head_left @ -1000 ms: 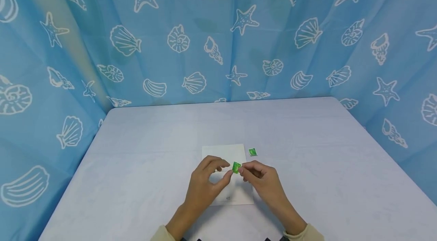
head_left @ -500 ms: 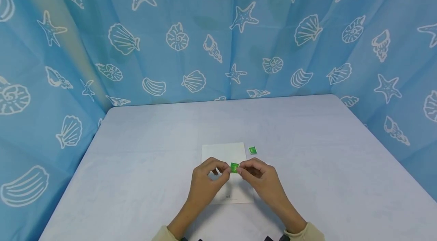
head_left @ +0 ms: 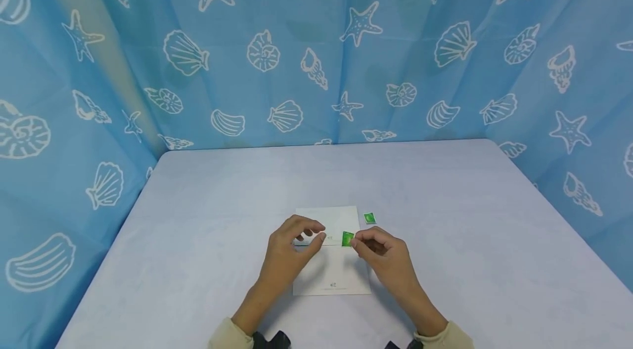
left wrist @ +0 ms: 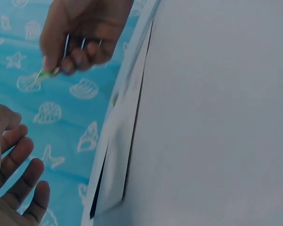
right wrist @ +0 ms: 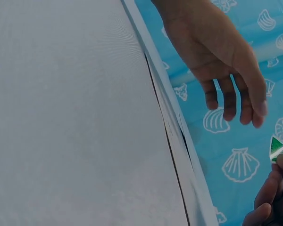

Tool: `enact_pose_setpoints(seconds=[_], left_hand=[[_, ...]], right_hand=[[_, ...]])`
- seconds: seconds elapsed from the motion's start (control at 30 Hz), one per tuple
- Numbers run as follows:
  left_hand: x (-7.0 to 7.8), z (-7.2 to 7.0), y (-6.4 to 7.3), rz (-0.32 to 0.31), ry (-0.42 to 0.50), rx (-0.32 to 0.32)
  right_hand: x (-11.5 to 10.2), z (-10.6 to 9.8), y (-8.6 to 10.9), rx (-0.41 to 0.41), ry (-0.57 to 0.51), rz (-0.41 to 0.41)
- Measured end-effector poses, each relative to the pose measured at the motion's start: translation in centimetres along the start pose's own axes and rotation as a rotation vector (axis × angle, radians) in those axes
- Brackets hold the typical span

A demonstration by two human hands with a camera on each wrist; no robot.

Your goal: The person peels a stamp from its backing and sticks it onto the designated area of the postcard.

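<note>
My right hand point(head_left: 386, 256) pinches a small green square point(head_left: 348, 238), like a stamp, by its right edge between thumb and forefinger. The square is held up over two flat white envelope-like sheets, the near one point(head_left: 332, 269) overlapping the far one point(head_left: 342, 218). To the left, my left hand point(head_left: 292, 251) has its thumb and fingers apart, with nothing between them. The right wrist view shows the held green square point(right wrist: 275, 149) tilted, with a shiny streak across it. In the left wrist view, the left fingers point(left wrist: 20, 160) are loosely spread.
A second green square point(head_left: 370, 218) with a pale border lies on the white table point(head_left: 222, 200), just right of the far sheet. Small dark print shows near the bottom of each sheet. A blue curtain point(head_left: 217, 68) with shell and starfish drawings surrounds the table's back and sides.
Half a second ago the left fingertips were at the green square's left edge; they have come off it and moved left. The right hand has shifted slightly right with the square.
</note>
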State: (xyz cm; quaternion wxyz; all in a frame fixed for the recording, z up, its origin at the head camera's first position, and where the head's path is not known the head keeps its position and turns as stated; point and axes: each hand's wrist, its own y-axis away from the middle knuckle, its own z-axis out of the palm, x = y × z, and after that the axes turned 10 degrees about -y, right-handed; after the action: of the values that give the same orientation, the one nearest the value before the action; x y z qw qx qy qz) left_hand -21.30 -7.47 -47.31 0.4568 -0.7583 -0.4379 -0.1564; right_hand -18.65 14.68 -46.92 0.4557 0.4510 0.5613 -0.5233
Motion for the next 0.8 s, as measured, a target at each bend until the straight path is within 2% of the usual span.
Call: enact_pose_setpoints(seconds=[0.2, 0.4, 0.6, 0.8], left_hand=[[-1.8, -1.7, -0.6, 0.013, -0.068, 0.035], [-3.7, -2.6, -0.6, -0.029, -0.104, 0.008], [-5.1, -2.8, -0.4, -0.025, -0.184, -0.042], [-6.0, -2.5, -0.3, -0.066, -0.237, -0.086]], right_hand=[[0.9, -0.2, -0.5, 0.028, 0.085, -0.011], [1.6, -0.5, -1.0, 0.055, 0.129, -0.035], [1.9, -0.8, -1.4, 0.077, 0.189, -0.096], [2.5, -1.1, -2.0, 0.094, 0.219, -0.129]])
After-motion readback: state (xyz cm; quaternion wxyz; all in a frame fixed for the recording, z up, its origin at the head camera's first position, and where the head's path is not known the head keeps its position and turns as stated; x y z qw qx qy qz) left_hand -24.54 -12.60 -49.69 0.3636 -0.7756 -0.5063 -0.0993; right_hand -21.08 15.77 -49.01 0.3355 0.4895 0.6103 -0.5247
